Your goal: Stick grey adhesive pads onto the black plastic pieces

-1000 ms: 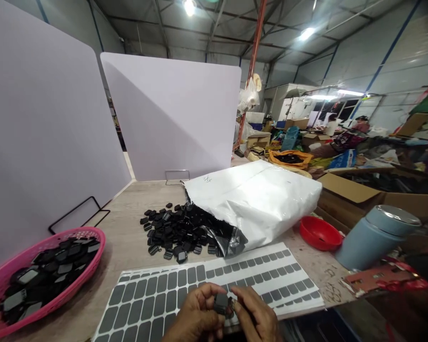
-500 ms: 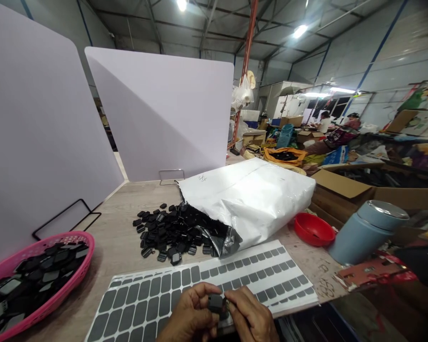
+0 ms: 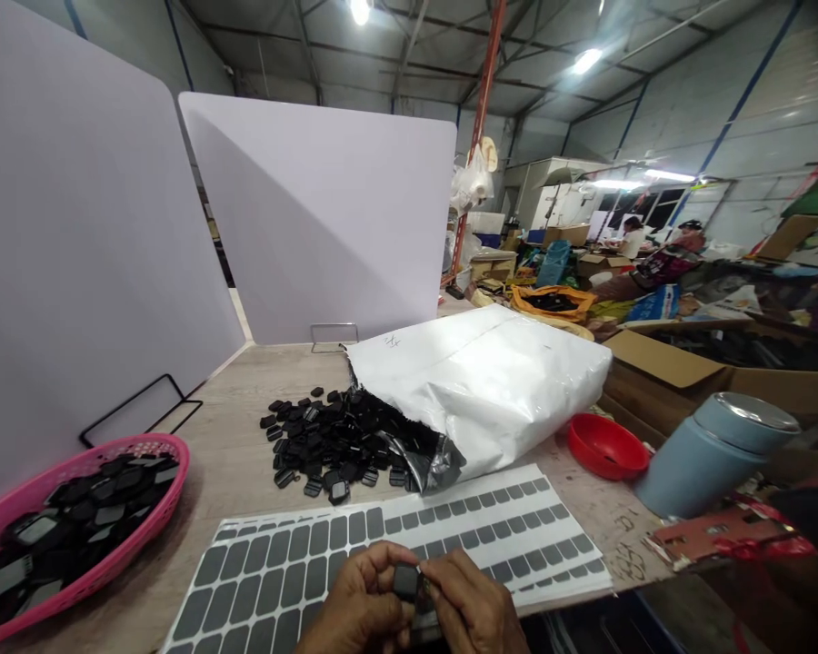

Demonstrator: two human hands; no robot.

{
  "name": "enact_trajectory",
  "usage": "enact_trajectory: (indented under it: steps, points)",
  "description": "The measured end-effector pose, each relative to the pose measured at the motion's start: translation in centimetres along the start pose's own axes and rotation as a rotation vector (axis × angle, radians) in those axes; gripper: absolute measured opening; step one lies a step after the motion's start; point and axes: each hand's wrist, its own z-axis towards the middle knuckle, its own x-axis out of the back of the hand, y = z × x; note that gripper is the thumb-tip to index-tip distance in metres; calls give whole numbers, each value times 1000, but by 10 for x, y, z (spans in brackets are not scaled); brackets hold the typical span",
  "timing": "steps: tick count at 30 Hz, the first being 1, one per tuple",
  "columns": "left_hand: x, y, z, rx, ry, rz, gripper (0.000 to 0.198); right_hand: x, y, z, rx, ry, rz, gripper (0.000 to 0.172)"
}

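Basket of pink perforated plastic [image 3: 174, 490], lower left of the frame, heaped with black and grey plastic pieces [image 3: 109, 516]. Black wire stand [image 3: 136, 407] just above its rim, at the foot of a white upright panel [image 3: 74, 227], upper left. Pale wood-grain bench [image 3: 228, 454] shows between basket and centre.

White paper sheets bearing rows of dark grey rounded rectangles [image 3: 501, 514] overlap across lower centre. Loose pile of small black plastic parts [image 3: 327, 445] above them, mid-frame.

Left hand [image 3: 364, 601], bottom centre, over the sheets: grip closed on a dark grey squarish piece [image 3: 404, 582], held between thumb and fingers. Right hand [image 3: 475, 607] directly beside it, fingertips drawn in at the piece's right edge; cannot tell whether that grip is pinched on it.

White plastic sack [image 3: 491, 381] lies right of centre, torn mouth toward the pile, black parts in the opening. Round red plastic bowl [image 3: 606, 447] just beyond. Blue-grey cylindrical flask [image 3: 713, 459], lower right, tilted in view. Brown cardboard box [image 3: 664, 361] behind it, dark contents.
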Motion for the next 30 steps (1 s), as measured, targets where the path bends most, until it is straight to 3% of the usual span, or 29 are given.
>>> enact_trajectory:
  steps: [7,11,14,17,20,23,26,28,30]
  points:
    - [12,-6,-4,-80,50,43,38,-4,-2,7,103,-23,-10,26]
    - [15,-6,-9,-110,100,112,44,-12,-9,6,91,-30,-16,30]
    - [9,-2,-17,-175,160,259,42,-14,-17,8,41,-62,3,30]
    - [6,12,-27,-317,260,547,30,-7,-19,11,6,-124,-35,28]
    - [20,48,-47,-516,532,843,26,8,-11,10,-82,-99,-172,29]
    - [49,103,-78,-731,968,1142,34,25,-3,9,-166,-126,-248,27]
    - [78,151,-103,-737,1403,1626,40,31,-7,14,-210,-193,-307,25]
    - [89,160,-105,-755,1518,1849,46,27,-14,21,-252,-221,-338,22]
    - [94,142,-90,-875,1426,1873,47,20,-21,30,-271,-246,-369,20]
